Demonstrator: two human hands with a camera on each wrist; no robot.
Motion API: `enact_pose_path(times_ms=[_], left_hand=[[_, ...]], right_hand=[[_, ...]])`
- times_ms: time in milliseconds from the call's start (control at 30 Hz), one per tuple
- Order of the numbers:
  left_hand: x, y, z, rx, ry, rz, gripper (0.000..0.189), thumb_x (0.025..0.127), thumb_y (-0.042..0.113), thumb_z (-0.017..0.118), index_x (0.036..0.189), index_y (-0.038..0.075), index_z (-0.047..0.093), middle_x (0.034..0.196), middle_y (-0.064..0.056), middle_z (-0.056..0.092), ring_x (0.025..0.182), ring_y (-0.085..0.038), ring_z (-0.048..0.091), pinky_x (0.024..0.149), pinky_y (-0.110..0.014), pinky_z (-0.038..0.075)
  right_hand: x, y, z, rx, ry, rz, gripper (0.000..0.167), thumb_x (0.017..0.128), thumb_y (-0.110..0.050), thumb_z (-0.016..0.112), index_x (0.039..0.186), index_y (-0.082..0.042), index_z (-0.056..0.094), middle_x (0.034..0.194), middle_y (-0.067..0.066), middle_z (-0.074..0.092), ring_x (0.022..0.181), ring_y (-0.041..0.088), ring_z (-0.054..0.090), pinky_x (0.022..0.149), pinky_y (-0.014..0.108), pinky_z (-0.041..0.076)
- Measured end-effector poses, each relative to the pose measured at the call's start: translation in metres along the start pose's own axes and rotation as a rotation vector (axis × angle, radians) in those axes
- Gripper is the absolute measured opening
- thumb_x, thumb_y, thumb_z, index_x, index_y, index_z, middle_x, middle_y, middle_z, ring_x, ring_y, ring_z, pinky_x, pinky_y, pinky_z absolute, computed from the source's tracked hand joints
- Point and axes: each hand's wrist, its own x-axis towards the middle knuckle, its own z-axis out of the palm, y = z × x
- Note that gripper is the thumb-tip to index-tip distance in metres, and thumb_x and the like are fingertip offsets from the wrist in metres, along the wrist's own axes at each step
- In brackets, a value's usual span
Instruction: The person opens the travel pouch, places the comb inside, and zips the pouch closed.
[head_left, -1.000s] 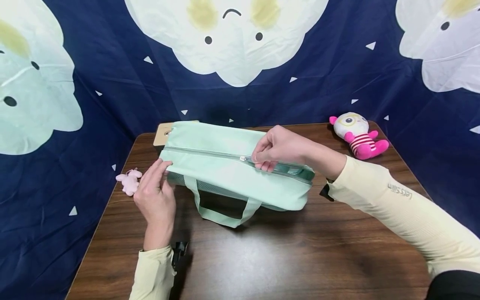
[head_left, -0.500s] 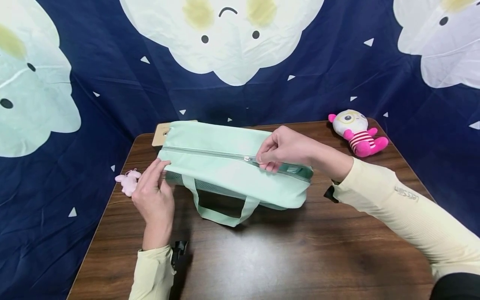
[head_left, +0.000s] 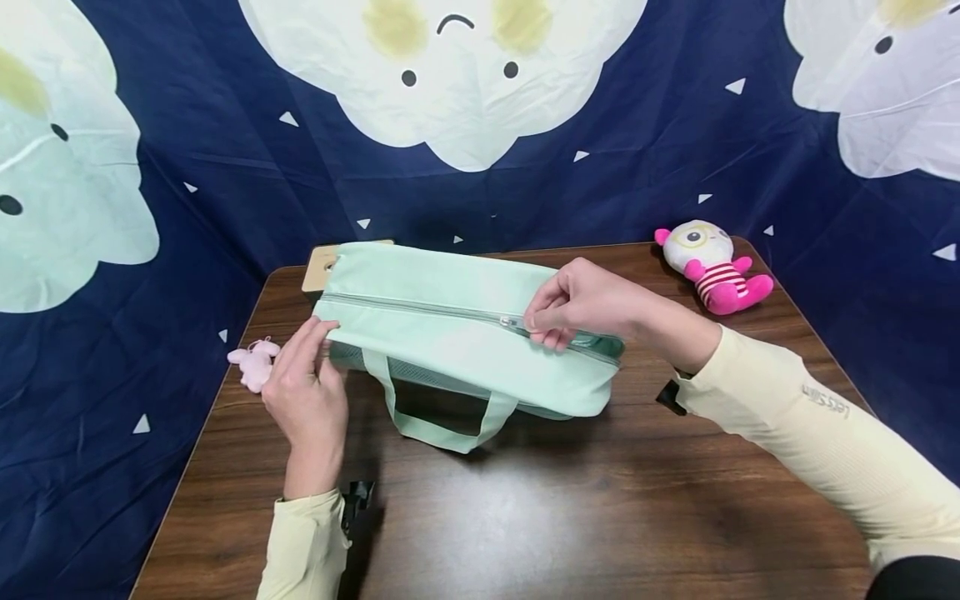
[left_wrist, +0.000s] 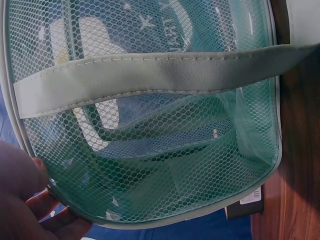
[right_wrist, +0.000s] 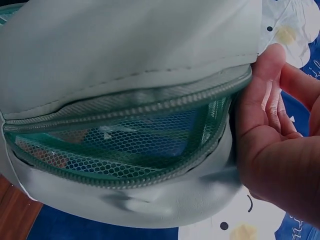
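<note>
A mint-green bag with a mesh side, a carrying strap and a long top zipper lies on the wooden table. My right hand pinches the zipper pull beside the slider; the pull itself is mostly hidden by the fingers. To the right of the slider the zipper gapes, and mesh lining shows through the gap in the right wrist view. At the bag's left end, my left hand grips the corner, its fingertips at the piped edge in the left wrist view.
A pink-and-white plush doll sits at the table's back right. Close to my left hand lies a small pink plush. Behind the bag's left end, a light wooden box is partly hidden. A dark blue cloth backdrop surrounds the table.
My right hand has moved a little to the right along the zipper, taking the slider with it, so the gap is shorter. My left hand stays at the bag's left corner.
</note>
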Motion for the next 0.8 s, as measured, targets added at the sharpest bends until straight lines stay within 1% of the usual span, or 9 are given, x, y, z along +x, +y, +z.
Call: enact_pose_path(times_ms=[200,400,600,800], left_hand=[[0.0,0.0,0.0,0.007,-0.004,0.002,0.013,0.093,0.002,0.07,0.099,0.007,0.081,0.111,-0.009,0.078,0.102,-0.035,0.074,0.089,-0.051,0.053],[-0.001,-0.001,0.0,0.023,-0.014,0.001,0.013,0.093,0.002,0.07,0.099,0.006,0.081,0.112,-0.009,0.078,0.102,-0.034,0.074,0.089,-0.051,0.053],[-0.001,-0.001,0.001,0.034,-0.018,-0.003,0.014,0.092,-0.001,0.071,0.098,0.005,0.08,0.111,-0.011,0.078,0.101,-0.035,0.074,0.086,-0.051,0.054],[-0.001,-0.001,0.0,0.041,-0.02,-0.007,0.015,0.092,-0.003,0.07,0.099,0.005,0.08,0.111,-0.011,0.078,0.101,-0.035,0.074,0.084,-0.054,0.055]], right_hand=[[-0.004,0.006,-0.001,0.002,0.012,-0.011,0.017,0.098,0.002,0.063,0.107,0.014,0.071,0.08,0.01,0.074,0.067,0.014,0.069,0.067,0.03,0.061],[-0.01,0.008,-0.002,0.004,0.008,-0.019,0.018,0.099,0.001,0.062,0.109,0.014,0.07,0.081,0.009,0.074,0.068,0.013,0.068,0.066,0.029,0.061],[-0.011,0.011,-0.003,0.01,0.016,-0.009,0.018,0.099,0.002,0.062,0.109,0.015,0.07,0.081,0.009,0.074,0.068,0.013,0.067,0.067,0.028,0.061],[-0.014,0.015,-0.005,0.03,0.018,-0.008,0.019,0.098,0.003,0.062,0.11,0.016,0.069,0.081,0.01,0.074,0.067,0.012,0.067,0.067,0.027,0.061]])
